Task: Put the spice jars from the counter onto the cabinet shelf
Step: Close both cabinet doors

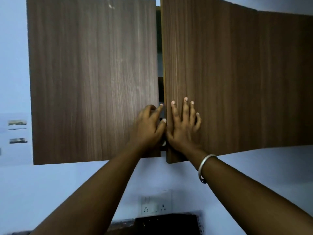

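A wall cabinet with two brown wood-grain doors fills the view. My left hand (149, 126) rests on the lower right corner of the left door (93, 78), its fingertips at that door's edge by the gap. My right hand (183, 122) lies flat, fingers spread, on the lower left part of the right door (228, 82), which stands slightly ajar toward me. A narrow dark gap (160, 92) between the doors shows a sliver of the inside. No spice jars or shelf are visible. Neither hand holds anything.
Below the cabinet is a pale wall with a white socket plate (155, 206). A dark object (166, 224) sits at the bottom edge. A metal bangle (204, 167) circles my right wrist. Small fittings (17, 131) are on the wall at far left.
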A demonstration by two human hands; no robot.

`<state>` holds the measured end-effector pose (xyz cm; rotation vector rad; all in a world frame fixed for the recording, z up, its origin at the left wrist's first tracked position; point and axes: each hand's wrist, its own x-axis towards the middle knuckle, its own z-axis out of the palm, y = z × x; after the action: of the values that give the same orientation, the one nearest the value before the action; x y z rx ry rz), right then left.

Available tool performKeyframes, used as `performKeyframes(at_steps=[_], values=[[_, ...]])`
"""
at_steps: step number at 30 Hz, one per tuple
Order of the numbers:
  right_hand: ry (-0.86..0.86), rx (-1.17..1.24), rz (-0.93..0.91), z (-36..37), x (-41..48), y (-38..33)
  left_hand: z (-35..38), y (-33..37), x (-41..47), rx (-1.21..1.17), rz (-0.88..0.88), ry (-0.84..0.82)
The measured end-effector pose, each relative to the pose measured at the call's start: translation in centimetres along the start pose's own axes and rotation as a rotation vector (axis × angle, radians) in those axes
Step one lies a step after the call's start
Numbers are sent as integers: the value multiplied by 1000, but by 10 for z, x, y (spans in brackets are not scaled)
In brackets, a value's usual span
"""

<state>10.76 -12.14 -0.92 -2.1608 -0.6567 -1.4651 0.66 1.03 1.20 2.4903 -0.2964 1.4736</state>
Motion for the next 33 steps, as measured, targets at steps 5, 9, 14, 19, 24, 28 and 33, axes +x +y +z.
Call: performKeyframes(at_steps=[5, 9, 14, 19, 24, 28, 33], values=[[-17, -112, -139, 16, 20, 31, -7, -95, 1, 550, -28, 48], [-28, -145, -167, 31, 29, 42, 2, -134, -1, 650, -1, 89], [7, -140, -158, 51, 33, 43, 19, -143, 1, 692, 16, 197], [98, -126, -181, 62, 35, 49, 28, -153, 1, 702, 72, 301], [129, -122, -182, 65, 35, 51, 29, -157, 1, 680, 101, 322], [130, -119, -181, 65, 34, 51, 31, -157, 0, 708, 103, 332], [143, -126, -184, 66, 34, 51, 33, -161, 2, 705, 111, 350]])
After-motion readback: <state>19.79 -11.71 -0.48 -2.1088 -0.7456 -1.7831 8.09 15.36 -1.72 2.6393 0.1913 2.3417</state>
